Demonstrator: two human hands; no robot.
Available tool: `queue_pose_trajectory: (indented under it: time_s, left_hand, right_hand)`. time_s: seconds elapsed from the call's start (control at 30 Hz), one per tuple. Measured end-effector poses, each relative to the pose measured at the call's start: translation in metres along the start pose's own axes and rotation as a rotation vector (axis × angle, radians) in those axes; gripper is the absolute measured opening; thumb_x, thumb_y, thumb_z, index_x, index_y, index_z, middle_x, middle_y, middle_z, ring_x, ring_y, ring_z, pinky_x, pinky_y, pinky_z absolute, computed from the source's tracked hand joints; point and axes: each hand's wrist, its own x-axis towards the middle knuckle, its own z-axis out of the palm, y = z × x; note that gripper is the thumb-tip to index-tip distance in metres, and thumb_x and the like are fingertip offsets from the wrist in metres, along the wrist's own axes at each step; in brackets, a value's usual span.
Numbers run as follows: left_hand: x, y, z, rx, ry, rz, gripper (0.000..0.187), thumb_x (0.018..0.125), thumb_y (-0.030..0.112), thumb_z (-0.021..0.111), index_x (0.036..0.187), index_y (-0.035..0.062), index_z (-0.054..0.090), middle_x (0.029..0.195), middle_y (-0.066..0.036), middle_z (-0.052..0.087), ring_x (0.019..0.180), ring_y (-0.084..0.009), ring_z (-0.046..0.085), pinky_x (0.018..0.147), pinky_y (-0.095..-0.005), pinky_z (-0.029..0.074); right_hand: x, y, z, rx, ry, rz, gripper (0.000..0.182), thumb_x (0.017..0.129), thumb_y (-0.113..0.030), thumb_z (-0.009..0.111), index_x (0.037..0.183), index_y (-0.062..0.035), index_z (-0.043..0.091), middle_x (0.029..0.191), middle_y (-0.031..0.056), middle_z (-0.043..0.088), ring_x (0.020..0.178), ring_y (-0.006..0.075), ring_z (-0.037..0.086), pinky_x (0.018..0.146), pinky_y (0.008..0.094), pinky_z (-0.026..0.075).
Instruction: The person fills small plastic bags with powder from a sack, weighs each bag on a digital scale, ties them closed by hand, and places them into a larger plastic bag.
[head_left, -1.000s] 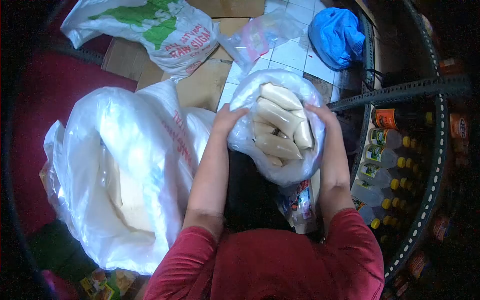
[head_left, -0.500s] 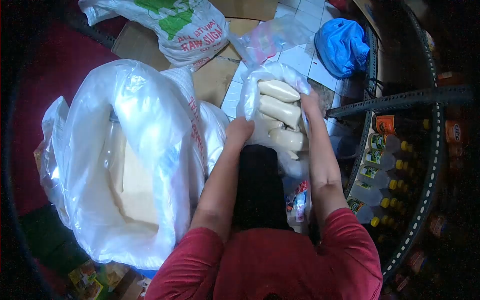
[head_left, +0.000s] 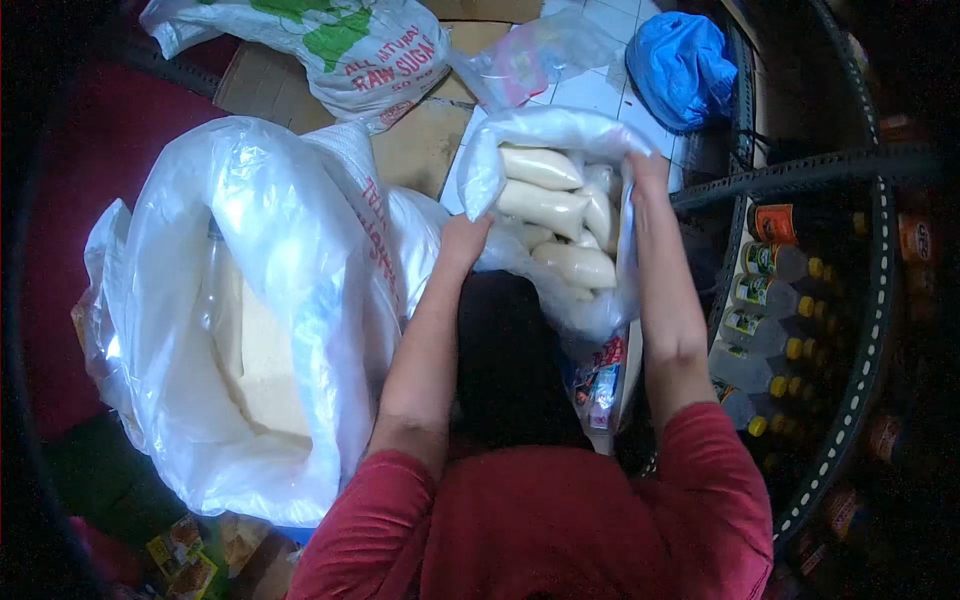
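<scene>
A clear plastic bag (head_left: 545,122) stands with its mouth spread wide in front of me. Inside lie several filled packets (head_left: 545,205) of a pale, sugar-like substance. My left hand (head_left: 465,240) is closed on the near left part of the bag's rim. At the right edge, my right hand (head_left: 648,172) grips the rim too. To my left is a large sack (head_left: 280,200) lined with clear plastic, its top folded out. It holds loose pale sugar (head_left: 275,370), with a clear plastic container (head_left: 228,300) partly sunk in it.
A printed raw sugar sack (head_left: 375,70) lies on cardboard at the back. Beside it are a thin plastic bag (head_left: 540,55) and a blue bag (head_left: 680,70) on tiles. At right, a metal rack (head_left: 800,180) holds several yellow-capped bottles (head_left: 755,325).
The bag's mouth has been pulled wider, showing more packets. My left hand has moved slightly left and up, my right hand right and up.
</scene>
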Motion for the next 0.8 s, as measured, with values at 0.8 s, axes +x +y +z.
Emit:
queue_pose_trajectory:
  time_s: [0.8]
  left_hand:
    - [0.024, -0.051, 0.011, 0.034, -0.243, 0.218, 0.064, 0.062, 0.016, 0.07, 0.122, 0.0001, 0.054, 0.113, -0.021, 0.062, 0.102, -0.0357, 0.06, 0.089, -0.0384, 0.047]
  right_hand:
    - [-0.171, 0.051, -0.137, 0.175, 0.077, 0.166, 0.038, 0.083, -0.013, 0.062, 0.118, 0.0018, 0.054, 0.1, 0.0116, 0.063, 0.083, 0.0201, 0.062, 0.07, 0.0339, 0.051]
